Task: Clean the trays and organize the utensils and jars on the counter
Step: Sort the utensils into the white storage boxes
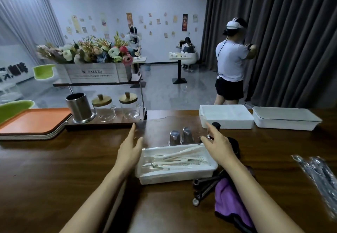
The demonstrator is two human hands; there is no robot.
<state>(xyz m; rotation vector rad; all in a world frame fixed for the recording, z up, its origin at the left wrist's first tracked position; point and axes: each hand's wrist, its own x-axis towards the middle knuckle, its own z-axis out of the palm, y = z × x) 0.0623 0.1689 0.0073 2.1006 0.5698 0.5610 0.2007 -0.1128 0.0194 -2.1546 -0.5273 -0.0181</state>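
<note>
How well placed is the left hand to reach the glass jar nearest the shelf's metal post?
Probably yes: the left hand is open, its fingertips just short of the glass jar on the low shelf. Nothing stands between them; the metal post is to the jar's right.

flower box marked GARDEN [94, 72] way out past the left hand [129, 150], person in a headset [230, 59] by the dark curtain [282, 41] beyond the right hand [218, 147], green chair [44, 71] far off left
</note>
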